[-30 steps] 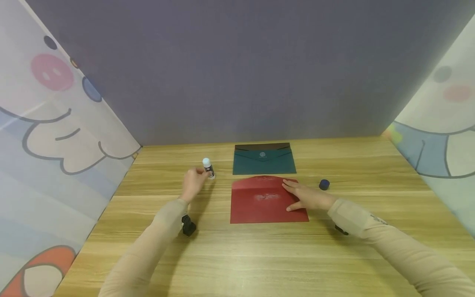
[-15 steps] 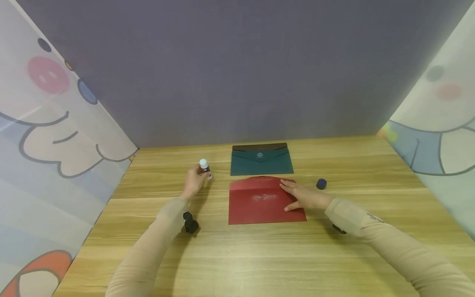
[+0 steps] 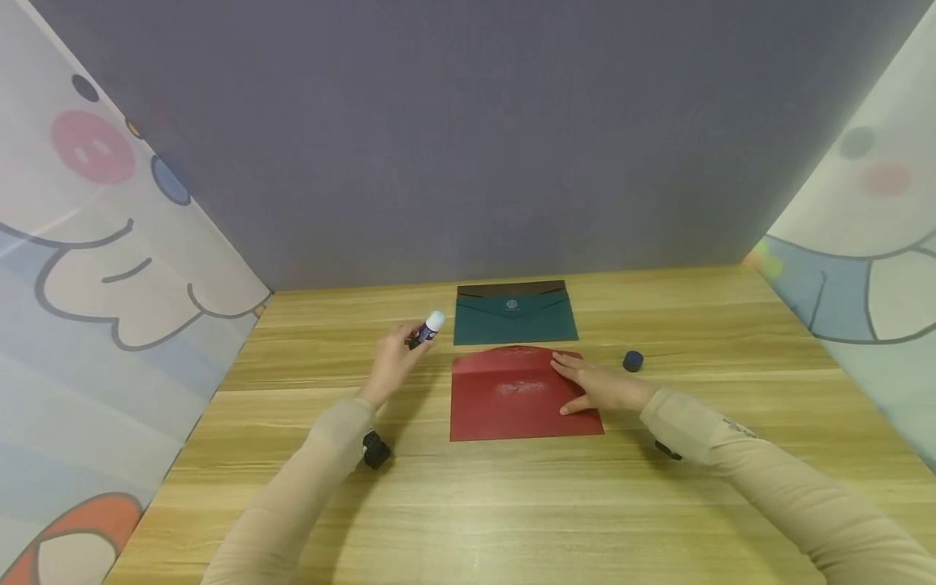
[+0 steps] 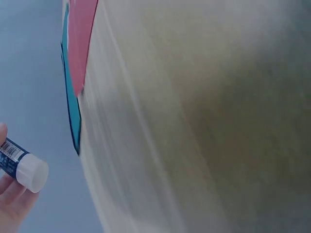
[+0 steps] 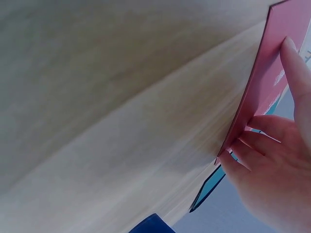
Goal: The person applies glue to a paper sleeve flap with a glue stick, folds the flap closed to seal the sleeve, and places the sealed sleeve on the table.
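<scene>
My left hand (image 3: 390, 370) grips a glue stick (image 3: 430, 327) over the table, left of the envelopes. In the left wrist view, the glue stick (image 4: 19, 162) shows a dark blue label with a barcode and a white end pointing away from the fingers. A red envelope (image 3: 486, 410) lies with its flap opened out towards the back. Whitish smears mark its body and flap. My right hand (image 3: 601, 387) rests on its right side, fingers spread. The right wrist view has the fingertips on the red envelope (image 5: 265, 63) near its edge.
Just behind the red envelope lies a dark green envelope (image 3: 515, 325) with a small round emblem. A dark blue cap (image 3: 633, 361) sits to the right, near my right wrist. The wooden table (image 3: 512, 512) meets a grey panel (image 3: 497, 162) at the back.
My left hand has lifted the glue stick from the table and tilted it, white end swung right towards the envelopes. The right hand keeps its place on the red envelope.
</scene>
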Demonstrator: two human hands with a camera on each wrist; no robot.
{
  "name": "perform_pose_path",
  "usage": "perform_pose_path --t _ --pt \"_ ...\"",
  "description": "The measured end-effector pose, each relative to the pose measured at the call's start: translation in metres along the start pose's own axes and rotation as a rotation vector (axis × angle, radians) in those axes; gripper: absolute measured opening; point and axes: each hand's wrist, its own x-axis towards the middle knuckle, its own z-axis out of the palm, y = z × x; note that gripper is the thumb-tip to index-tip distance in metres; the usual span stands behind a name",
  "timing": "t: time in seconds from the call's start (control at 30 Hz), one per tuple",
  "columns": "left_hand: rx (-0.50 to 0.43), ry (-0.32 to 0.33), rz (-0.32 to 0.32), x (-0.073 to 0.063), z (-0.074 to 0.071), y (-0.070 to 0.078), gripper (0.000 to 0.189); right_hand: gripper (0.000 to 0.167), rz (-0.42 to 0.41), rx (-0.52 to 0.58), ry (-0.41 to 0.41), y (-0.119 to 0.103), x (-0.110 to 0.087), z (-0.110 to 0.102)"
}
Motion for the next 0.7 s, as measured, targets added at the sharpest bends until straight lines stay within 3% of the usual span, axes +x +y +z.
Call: perform_pose_path --t 0.17,0.27,0.57,0.7 --pt "0.07 -0.033 0.148 -0.003 0.008 0.013 0.028 0.081 0.017 0.009 -0.013 0.0 0.002 0.0" --pt "0.072 -0.077 0.19 -0.005 0.013 0.021 0.028 0.081 0.019 0.017 -0.013 0.0 0.002 0.0" --pt "-0.009 -0.182 0.187 -0.006 0.033 0.044 0.026 0.081 0.015 0.023 -0.001 0.001 0.001 0.001" --pt "-0.121 -0.225 0.094 -0.004 0.043 0.054 0.027 0.081 0.01 0.027 0.006 0.001 0.002 0.002"
